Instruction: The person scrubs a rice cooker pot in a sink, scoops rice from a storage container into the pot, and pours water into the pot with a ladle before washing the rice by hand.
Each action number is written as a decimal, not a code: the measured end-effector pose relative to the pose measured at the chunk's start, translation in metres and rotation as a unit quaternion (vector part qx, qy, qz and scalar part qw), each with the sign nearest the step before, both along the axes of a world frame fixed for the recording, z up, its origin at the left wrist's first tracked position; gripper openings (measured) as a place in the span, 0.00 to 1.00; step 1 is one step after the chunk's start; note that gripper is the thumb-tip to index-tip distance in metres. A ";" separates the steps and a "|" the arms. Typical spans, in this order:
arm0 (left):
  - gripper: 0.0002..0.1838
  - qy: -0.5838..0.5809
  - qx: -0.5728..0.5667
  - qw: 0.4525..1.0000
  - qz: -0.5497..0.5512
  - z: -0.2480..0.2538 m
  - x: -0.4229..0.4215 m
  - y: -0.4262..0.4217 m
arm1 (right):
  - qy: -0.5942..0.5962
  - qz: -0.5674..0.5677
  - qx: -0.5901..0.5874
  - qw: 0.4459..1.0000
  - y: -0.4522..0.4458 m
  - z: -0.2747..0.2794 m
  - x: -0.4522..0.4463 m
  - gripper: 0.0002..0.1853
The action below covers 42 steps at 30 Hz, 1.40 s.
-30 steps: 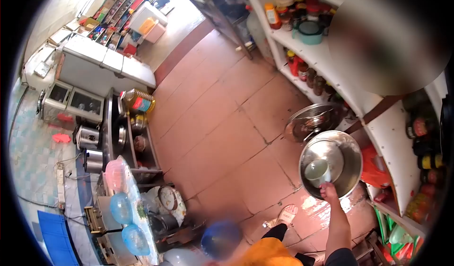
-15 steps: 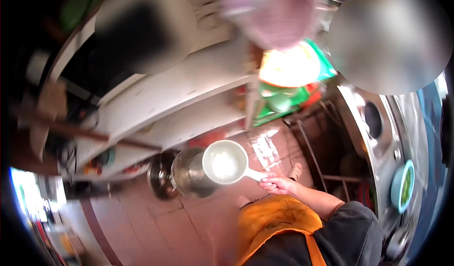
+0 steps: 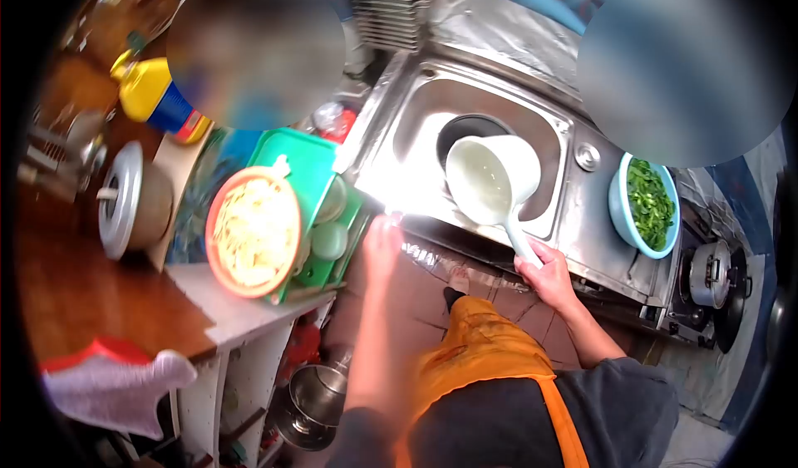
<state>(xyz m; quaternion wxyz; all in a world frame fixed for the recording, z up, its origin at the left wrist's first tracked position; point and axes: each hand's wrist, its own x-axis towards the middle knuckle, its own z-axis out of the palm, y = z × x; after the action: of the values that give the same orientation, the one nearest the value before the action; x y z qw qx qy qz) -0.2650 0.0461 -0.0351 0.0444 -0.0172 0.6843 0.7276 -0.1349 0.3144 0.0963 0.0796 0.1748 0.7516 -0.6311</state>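
Note:
My right hand (image 3: 549, 277) grips the handle of a white water dipper (image 3: 490, 177). The dipper is tilted over the sink (image 3: 411, 127), and its bowl hides part of a dark round pan (image 3: 470, 127) lying inside. By the sink's front left corner is my left hand (image 3: 383, 239), its fingers smeared by motion and glare. Just left of it stands a green rack (image 3: 291, 156) with pale green cups (image 3: 329, 240). To the dipper's right, a light blue bowl (image 3: 619, 206) of chopped greens (image 3: 650, 202) rests on the steel drainboard.
At left, an orange-rimmed basin (image 3: 213, 252) holds pale food. Beyond it are a lidded pot (image 3: 133, 202) and a yellow bottle (image 3: 154, 94). Steel pots (image 3: 320, 393) stand on the floor below. A pot (image 3: 711, 275) sits on the stove at far right.
The view has swung from the shelf and floor to the sink. My right hand has carried the dipper from above the floor pots to over the sink. My left hand has come into view.

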 end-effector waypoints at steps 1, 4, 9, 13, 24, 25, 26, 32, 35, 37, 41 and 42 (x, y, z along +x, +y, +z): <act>0.08 0.006 -0.003 0.998 -0.056 0.001 -0.029 0.036 | 0.038 -0.023 0.022 0.999 0.012 0.001 -0.010 0.22; 0.09 -0.095 0.016 0.978 -0.183 -0.001 -0.099 0.145 | 0.119 -0.042 0.122 0.984 0.048 0.001 -0.034 0.20; 0.15 -0.193 -0.096 0.922 -0.321 -0.051 -0.160 0.241 | 0.144 -0.054 0.203 0.967 0.079 0.005 -0.062 0.18; 0.29 0.392 -0.542 0.614 -0.418 -0.106 -0.194 0.266 | 0.162 -0.060 0.288 0.942 0.091 -0.013 -0.071 0.21; 0.20 0.100 -0.590 0.680 -0.423 -0.169 -0.189 0.263 | -0.077 -0.109 0.626 0.768 0.097 -0.063 0.010 0.24; 0.21 0.075 -0.565 0.695 -0.439 -0.171 -0.187 0.265 | -0.114 -0.115 0.629 0.761 0.096 -0.073 0.018 0.25; 0.22 0.050 -0.540 0.707 -0.455 -0.167 -0.185 0.265 | -0.151 -0.120 0.629 0.753 0.096 -0.082 0.023 0.25; 0.14 -0.019 -0.466 0.704 -0.536 -0.097 -0.209 0.243 | -0.164 -0.195 0.719 0.647 0.113 -0.099 -0.017 0.27; 0.13 -0.384 -0.142 0.771 -0.487 -0.050 -0.226 0.220 | -0.072 -0.261 0.600 0.752 0.083 -0.076 -0.062 0.24; 0.14 -0.426 0.054 0.809 -0.401 -0.044 -0.203 0.210 | 0.003 -0.229 0.403 0.886 0.053 -0.069 -0.110 0.23; 0.23 -0.559 0.276 0.712 -0.322 -0.032 -0.156 0.209 | 0.014 -0.037 0.363 0.931 0.007 -0.096 -0.195 0.30; 0.21 -0.544 0.266 0.719 -0.340 -0.035 -0.152 0.204 | -0.018 -0.023 0.358 0.933 0.009 -0.100 -0.200 0.30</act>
<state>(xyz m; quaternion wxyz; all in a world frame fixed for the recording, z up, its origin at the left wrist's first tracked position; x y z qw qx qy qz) -0.4172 0.2504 -0.0701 0.6565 -0.1636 0.2799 0.6811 -0.3351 0.3235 -0.0034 0.0112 0.2202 0.9219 -0.3186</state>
